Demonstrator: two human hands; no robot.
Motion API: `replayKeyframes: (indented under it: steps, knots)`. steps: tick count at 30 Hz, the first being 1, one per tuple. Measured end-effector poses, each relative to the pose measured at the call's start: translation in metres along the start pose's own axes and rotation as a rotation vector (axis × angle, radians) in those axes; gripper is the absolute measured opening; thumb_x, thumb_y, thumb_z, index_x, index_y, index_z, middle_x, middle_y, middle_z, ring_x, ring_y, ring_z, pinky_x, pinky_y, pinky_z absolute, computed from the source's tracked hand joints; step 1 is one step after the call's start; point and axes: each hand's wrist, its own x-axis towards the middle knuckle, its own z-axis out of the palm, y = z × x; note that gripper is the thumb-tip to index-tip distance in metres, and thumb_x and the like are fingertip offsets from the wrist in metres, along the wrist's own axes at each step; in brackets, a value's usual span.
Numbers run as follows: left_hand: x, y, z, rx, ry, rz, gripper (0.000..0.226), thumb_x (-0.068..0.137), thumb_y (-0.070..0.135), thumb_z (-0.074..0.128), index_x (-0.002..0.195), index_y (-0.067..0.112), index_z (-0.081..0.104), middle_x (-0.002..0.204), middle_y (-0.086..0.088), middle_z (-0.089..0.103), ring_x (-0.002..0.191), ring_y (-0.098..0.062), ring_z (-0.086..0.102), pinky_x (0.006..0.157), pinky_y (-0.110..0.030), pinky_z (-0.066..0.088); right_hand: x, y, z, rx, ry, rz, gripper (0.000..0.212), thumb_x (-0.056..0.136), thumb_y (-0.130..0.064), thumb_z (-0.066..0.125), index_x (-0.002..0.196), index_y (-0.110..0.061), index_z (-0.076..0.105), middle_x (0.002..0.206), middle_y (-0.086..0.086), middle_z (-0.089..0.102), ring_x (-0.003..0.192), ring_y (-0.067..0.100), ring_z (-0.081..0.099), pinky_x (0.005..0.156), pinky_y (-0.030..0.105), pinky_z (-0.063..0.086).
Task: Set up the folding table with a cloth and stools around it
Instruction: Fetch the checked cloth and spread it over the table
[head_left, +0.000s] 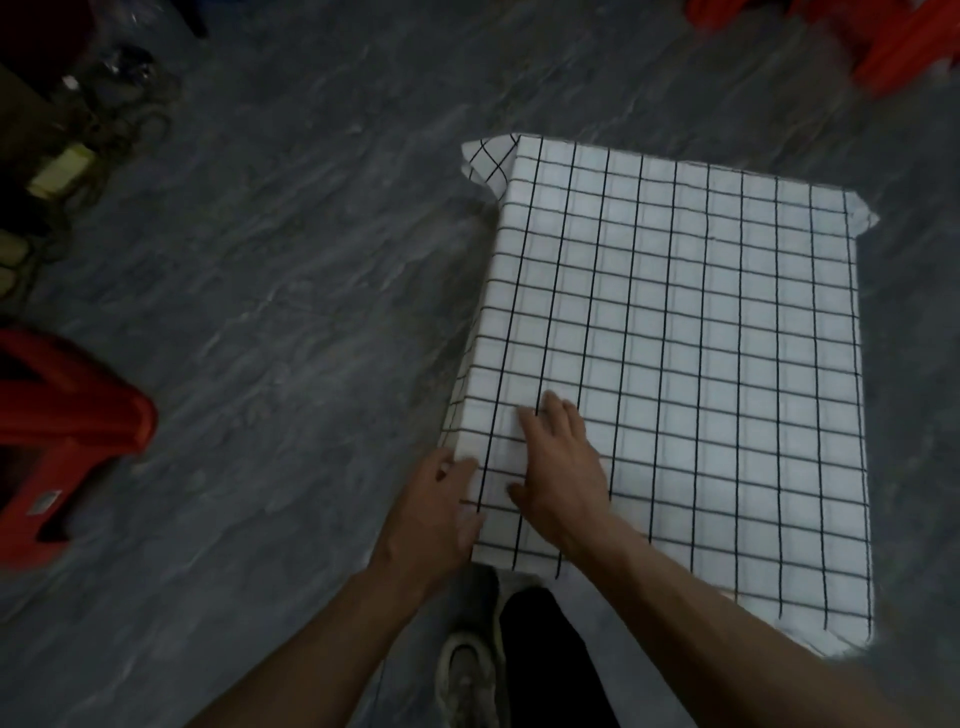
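A white cloth with a black grid (701, 364) covers the folding table completely, its edges hanging over the sides. My right hand (561, 467) lies flat on the cloth near the table's near-left corner, fingers spread. My left hand (441, 509) rests against the hanging cloth at the table's left edge, just beside the right hand; I cannot tell if it pinches the fabric. A red plastic stool (62, 431) stands on the floor at the left. More red stools (893, 41) sit blurred at the top right.
The floor (291, 291) is dark grey stone. Bottles, cables and a dark box (78, 119) crowd the upper left corner. My shoe (467, 675) and dark trouser leg show below the table's near edge.
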Motion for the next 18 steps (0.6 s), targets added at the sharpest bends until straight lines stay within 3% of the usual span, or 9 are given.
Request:
replayKeyframes:
  steps: [3,5,9,13,16,18]
  knots:
    - [-0.030,-0.004,0.006,-0.011,-0.066,-0.090,0.073,0.076,0.046,0.074,0.139,0.017,0.052,0.143,-0.010,0.044,0.129,-0.023,0.046,0.107,-0.031,0.039,-0.028,0.002,0.017,0.001,-0.049,-0.018,0.101,0.081,-0.039,0.077,0.155,-0.023,0.010,0.164,0.009,-0.008,0.151,0.030,-0.008,0.123,0.045,0.011]
    - [-0.047,-0.006,0.010,0.005,-0.076,-0.090,0.076,0.074,0.035,0.081,0.140,0.016,0.050,0.141,-0.010,0.047,0.127,-0.025,0.048,0.107,-0.032,0.041,-0.039,0.003,0.026,-0.022,-0.066,-0.040,0.105,0.081,-0.042,0.077,0.156,-0.021,0.006,0.164,0.010,-0.012,0.151,0.031,-0.012,0.122,0.042,0.004]
    - [-0.063,-0.009,0.016,0.069,0.018,-0.065,0.066,0.070,0.003,0.078,0.132,0.013,0.058,0.118,-0.011,0.061,0.101,-0.028,0.063,0.086,-0.035,0.054,-0.048,0.001,0.035,-0.043,-0.048,-0.058,0.109,0.079,-0.044,0.078,0.156,-0.019,0.005,0.164,0.012,-0.012,0.151,0.032,-0.012,0.124,0.043,0.005]
    - [-0.052,-0.018,0.019,0.122,0.083,-0.094,0.057,0.075,-0.001,0.068,0.129,0.015,0.059,0.099,-0.009,0.069,0.081,-0.027,0.067,0.068,-0.040,0.057,-0.047,0.003,0.037,-0.052,-0.035,-0.074,0.110,0.078,-0.047,0.078,0.156,-0.019,0.005,0.164,0.012,-0.011,0.150,0.033,-0.013,0.122,0.043,0.003]
    - [-0.052,-0.018,0.013,0.151,0.078,-0.130,0.049,0.076,0.001,0.073,0.121,0.015,0.063,0.071,-0.002,0.067,0.055,-0.017,0.060,0.049,-0.024,0.046,-0.047,0.006,0.037,-0.050,-0.040,-0.085,0.111,0.078,-0.049,0.077,0.156,-0.019,0.003,0.164,0.012,-0.013,0.150,0.033,-0.015,0.121,0.043,0.000]
    - [-0.055,-0.015,0.009,0.143,0.082,-0.150,0.039,0.075,-0.001,0.073,0.111,0.014,0.066,0.064,-0.001,0.064,0.050,-0.015,0.055,0.048,-0.019,0.035,-0.046,0.006,0.036,-0.050,-0.048,-0.089,0.111,0.080,-0.048,0.076,0.156,-0.018,0.001,0.164,0.013,-0.015,0.150,0.033,-0.016,0.121,0.042,-0.001]
